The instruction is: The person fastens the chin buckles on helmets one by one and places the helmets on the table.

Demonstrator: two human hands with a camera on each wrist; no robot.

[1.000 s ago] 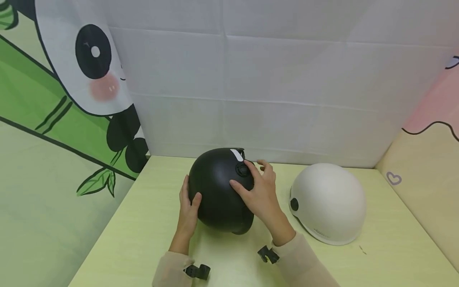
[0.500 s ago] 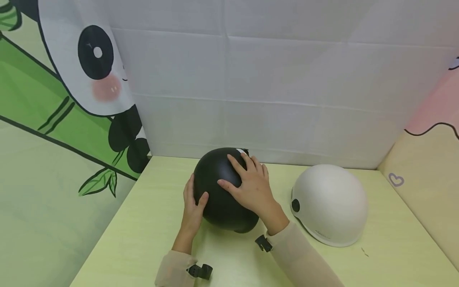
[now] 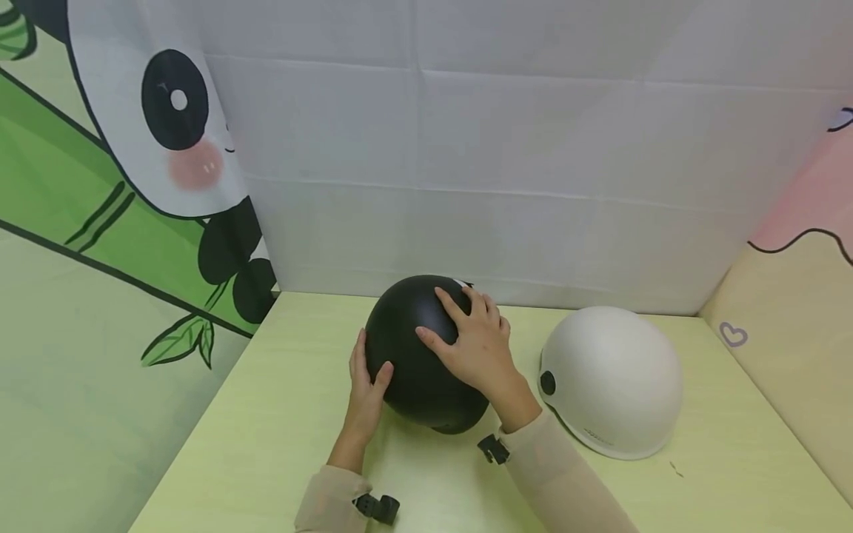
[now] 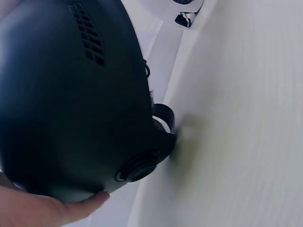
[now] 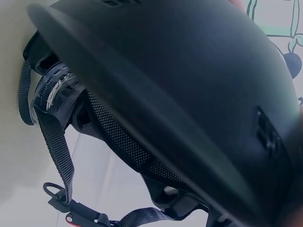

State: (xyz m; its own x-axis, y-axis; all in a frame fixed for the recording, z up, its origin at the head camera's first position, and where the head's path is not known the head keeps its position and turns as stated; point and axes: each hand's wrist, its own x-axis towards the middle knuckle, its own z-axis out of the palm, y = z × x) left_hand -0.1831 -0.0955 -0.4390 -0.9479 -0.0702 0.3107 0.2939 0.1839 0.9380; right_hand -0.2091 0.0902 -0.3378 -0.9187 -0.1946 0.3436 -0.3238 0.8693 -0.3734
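Note:
A matte black helmet [image 3: 420, 363] is between my two hands near the middle of the table, tilted. My left hand [image 3: 363, 407] grips its left side, with the thumb toward me. The right hand [image 3: 483, 352] lies spread over the upper right, its fingers curved around the shell. In the right wrist view the helmet's brim, mesh lining and dangling chin strap [image 5: 57, 146] show, with a buckle [image 5: 83, 217] on the strap. The left wrist view has a round dial [image 4: 137, 168] low on the shell, beside the left thumb [image 4: 87, 206].
A white helmet [image 3: 611, 381] stands on the table to the right, with a dark round patch on its left side. The pale yellow table [image 3: 220, 437] meets a white cloth backdrop [image 3: 500, 170] behind. Printed cloth sheets hang at both sides.
The black helmet has turned and shifted slightly right, so the round fitting seen on its right side is out of sight. My right hand has shifted its grip and spread wider; the left followed the shell.

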